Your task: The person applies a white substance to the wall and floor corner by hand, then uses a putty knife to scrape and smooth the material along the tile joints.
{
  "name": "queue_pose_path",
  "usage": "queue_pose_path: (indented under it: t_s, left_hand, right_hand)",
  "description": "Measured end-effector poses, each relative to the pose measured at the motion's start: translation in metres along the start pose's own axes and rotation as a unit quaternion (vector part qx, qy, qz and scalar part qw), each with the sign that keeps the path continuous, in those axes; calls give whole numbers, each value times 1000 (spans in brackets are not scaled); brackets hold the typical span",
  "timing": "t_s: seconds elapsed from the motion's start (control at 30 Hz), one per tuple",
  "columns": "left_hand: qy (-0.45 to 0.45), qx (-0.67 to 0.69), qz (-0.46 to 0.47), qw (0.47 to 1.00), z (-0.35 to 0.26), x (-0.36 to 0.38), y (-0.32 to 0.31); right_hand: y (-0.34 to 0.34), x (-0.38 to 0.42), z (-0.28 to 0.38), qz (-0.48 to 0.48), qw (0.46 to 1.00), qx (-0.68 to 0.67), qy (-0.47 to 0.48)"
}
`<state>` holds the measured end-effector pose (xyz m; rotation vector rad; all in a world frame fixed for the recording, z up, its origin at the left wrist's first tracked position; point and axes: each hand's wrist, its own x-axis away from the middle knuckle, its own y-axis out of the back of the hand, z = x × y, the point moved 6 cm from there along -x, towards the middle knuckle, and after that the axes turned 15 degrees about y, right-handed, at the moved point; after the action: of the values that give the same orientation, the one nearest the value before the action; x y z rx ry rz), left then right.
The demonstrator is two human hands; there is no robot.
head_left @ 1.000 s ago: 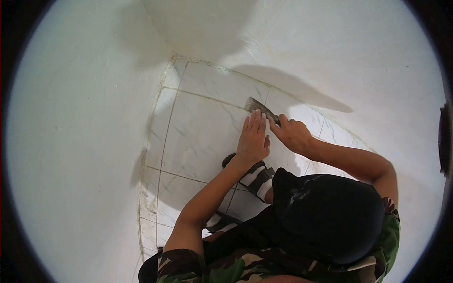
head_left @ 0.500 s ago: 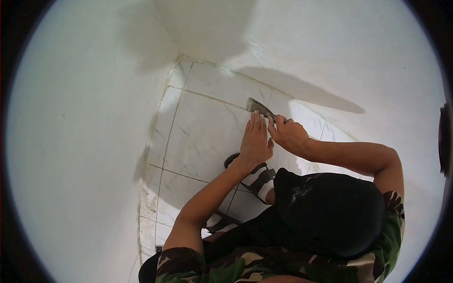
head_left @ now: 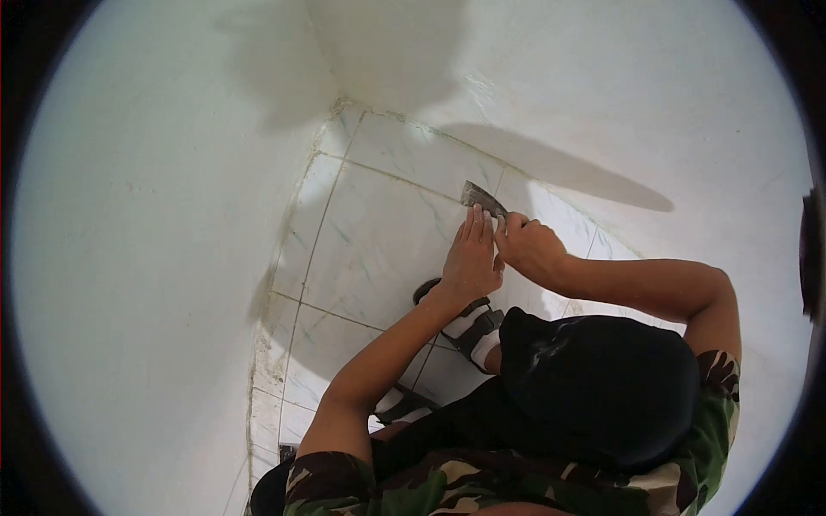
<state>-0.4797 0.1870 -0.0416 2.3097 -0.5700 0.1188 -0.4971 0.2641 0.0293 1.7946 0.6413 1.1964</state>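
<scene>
A metal scraper (head_left: pixel 483 198) has its wide blade low over a grout line of the white tiled floor (head_left: pixel 379 236). My right hand (head_left: pixel 532 249) is wrapped round its handle. Beside it, my left hand (head_left: pixel 471 258) has its fingers stretched out, with the fingertips against the lower edge of the scraper. Nothing is gripped in the left hand. The handle is mostly hidden inside the right fist.
Pale walls rise at the left (head_left: pixel 146 224) and upper right (head_left: pixel 594 95), meeting the floor along rough edges. My sandalled foot (head_left: pixel 473 327) stands just below the left hand. A dark object (head_left: pixel 810 258) is at the far right.
The scraper and both hands sit slightly farther right in the view, while the floor and corner have also shifted a little right. The grip looks the same.
</scene>
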Motion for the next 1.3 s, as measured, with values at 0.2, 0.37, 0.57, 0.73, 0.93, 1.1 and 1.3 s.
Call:
queue_pose_path:
  t_s: [0.2,0.37,0.57,0.73,0.93,1.1,1.3]
  left_hand:
    - [8,-30,35,999,-2,0,6]
    - [7,-82,-15,997,1,-2,23]
    - [32,-59,10,998,9,-1,31]
    - [14,-47,5,999,6,6,28]
    - [30,-60,-16,998,17,-2,35]
    - [47,-24,-22,998,22,-4,56]
    - [24,-72,-13,997,28,-1,54]
  right_hand:
    - [5,1,0,11,999,-37,-38]
    - [8,-19,-9,6,998,-51,-34]
    - [17,-32,-15,19,986,-160,-33]
    - [18,-28,-11,72,980,-182,-28]
    - [29,-43,-18,40,974,-222,-20]
    - [32,-62,-21,28,977,-212,-11]
    - [28,-66,-26,29,971,-234,-29]
